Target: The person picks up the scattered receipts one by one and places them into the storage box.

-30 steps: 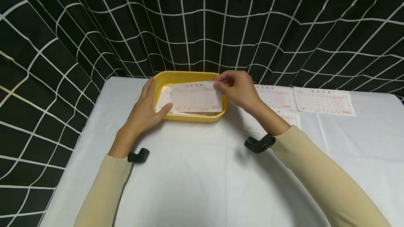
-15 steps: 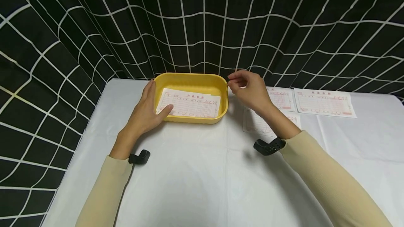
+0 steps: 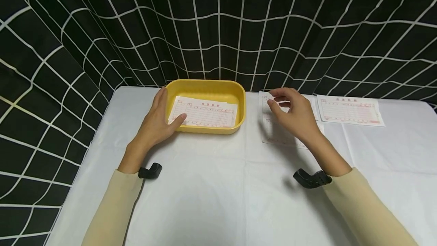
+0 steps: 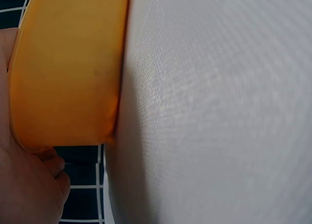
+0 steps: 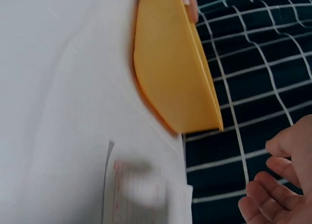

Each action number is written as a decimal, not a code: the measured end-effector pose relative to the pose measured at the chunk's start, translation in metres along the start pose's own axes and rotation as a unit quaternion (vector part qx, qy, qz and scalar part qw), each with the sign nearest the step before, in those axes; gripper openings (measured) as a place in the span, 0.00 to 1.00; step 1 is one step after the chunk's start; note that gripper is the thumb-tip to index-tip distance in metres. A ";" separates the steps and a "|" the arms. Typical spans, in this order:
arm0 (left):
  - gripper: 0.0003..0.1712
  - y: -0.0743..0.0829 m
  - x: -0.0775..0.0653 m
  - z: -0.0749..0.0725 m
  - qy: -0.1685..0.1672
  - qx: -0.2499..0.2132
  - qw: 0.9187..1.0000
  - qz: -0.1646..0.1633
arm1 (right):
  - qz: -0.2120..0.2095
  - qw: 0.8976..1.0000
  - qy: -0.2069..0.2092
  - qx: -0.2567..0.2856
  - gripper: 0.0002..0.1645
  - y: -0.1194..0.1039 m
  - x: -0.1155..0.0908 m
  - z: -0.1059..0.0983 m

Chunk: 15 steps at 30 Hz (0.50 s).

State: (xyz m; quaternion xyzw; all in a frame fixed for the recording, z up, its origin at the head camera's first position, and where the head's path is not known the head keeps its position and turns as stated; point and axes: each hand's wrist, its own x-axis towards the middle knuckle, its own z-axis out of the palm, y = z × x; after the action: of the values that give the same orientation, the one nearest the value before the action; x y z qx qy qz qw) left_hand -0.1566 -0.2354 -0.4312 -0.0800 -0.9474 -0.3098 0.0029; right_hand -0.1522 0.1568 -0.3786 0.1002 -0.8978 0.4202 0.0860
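Observation:
A yellow plastic bin (image 3: 205, 87) stands at the back of the table with several printed paper slips (image 3: 206, 113) lying in it. Its left end is gripped by my left hand (image 3: 153, 119), the thumb over the front rim and the fingers along the side. In the left wrist view the bin's outer wall (image 4: 68, 77) shows beside that hand (image 4: 29, 190). My right hand (image 3: 295, 115) hovers over loose slips right of the bin, fingers loosely bent, holding nothing. Under it lie one slip (image 3: 264, 103) at the back and another (image 3: 273, 134) nearer, both partly hidden.
Another slip (image 3: 351, 111) lies flat further right near the table's back edge. A white cloth (image 3: 211, 193) covers the table. Black fabric with white grid lines (image 3: 218, 29) hangs behind and at the left.
My right hand lowered a slip onto those in the bin and let it go. It then moved right, over the loose slips. My left hand has stayed on the bin.

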 end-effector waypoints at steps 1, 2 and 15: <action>0.61 0.000 0.000 0.000 -0.001 0.000 1.000 -0.001 | -0.002 1.000 0.006 -0.002 0.17 0.003 -0.003 -0.002; 0.61 0.000 0.000 0.001 -0.001 0.000 1.000 -0.002 | -0.005 1.000 0.012 -0.004 0.17 0.005 -0.007 -0.005; 0.61 0.000 0.000 0.001 -0.001 0.004 1.000 -0.005 | 0.015 0.997 0.057 -0.044 0.20 0.050 -0.045 -0.029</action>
State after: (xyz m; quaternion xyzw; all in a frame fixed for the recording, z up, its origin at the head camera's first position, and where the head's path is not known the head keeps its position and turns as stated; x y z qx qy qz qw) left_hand -0.1564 -0.2348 -0.4319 -0.0760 -0.9490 -0.3060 0.0009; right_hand -0.1189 0.2153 -0.4077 0.0592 -0.9106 0.3862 0.1348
